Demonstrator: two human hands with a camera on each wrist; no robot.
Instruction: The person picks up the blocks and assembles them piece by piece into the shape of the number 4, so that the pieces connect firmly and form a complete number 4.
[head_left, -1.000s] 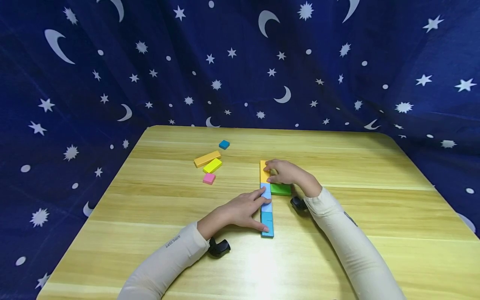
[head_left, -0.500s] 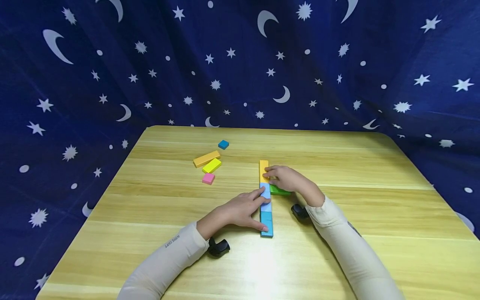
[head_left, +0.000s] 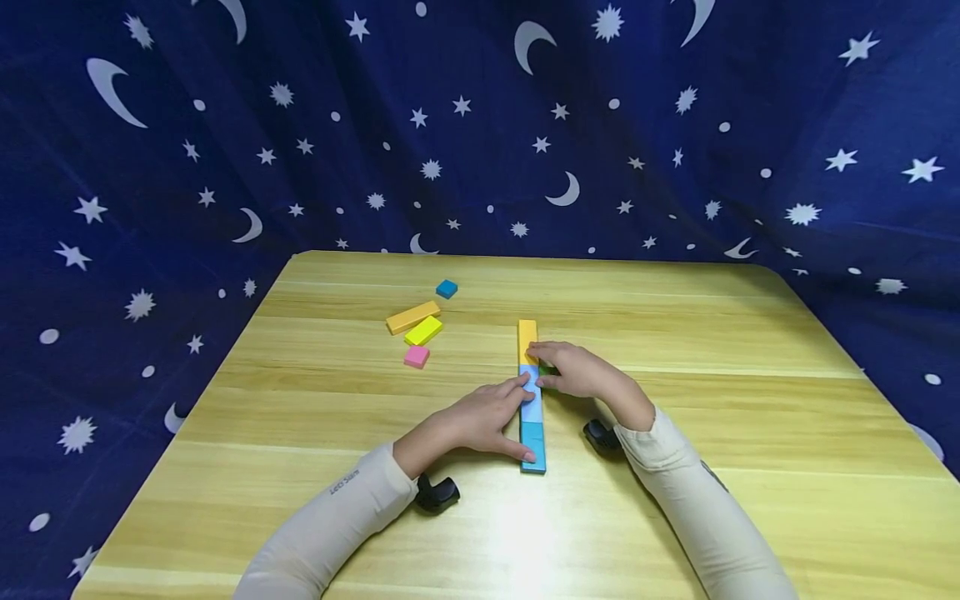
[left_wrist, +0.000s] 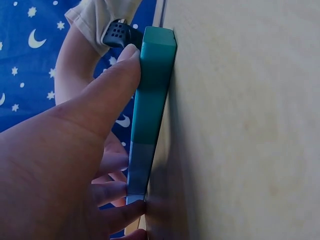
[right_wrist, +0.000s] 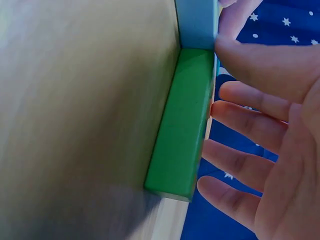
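On the table a row of flat blocks runs away from the person: a teal block [head_left: 533, 437] nearest, a light blue section [head_left: 532, 412] in the middle and an orange block [head_left: 527, 331] at the far end. The left hand [head_left: 480, 419] rests its thumb on the teal block and its extended fingers on the light blue part. A green block [right_wrist: 180, 125] abuts the row's right side, mostly hidden under the right hand [head_left: 581, 372] in the head view. The right hand's loosely bent fingers touch the row near the orange and light blue joint.
Left of the row lie a second orange block [head_left: 413, 317], a yellow block [head_left: 423, 331], a pink block [head_left: 417, 357] and a small blue block [head_left: 447, 288]. Black wrist devices [head_left: 437, 495] hang at both wrists. A star-patterned curtain [head_left: 480, 125] stands behind the wooden table [head_left: 637, 517].
The right hand has slid toward the person along the row, from the orange block to the joint with the light blue, and now covers most of the green block. The left hand stays nearly still.
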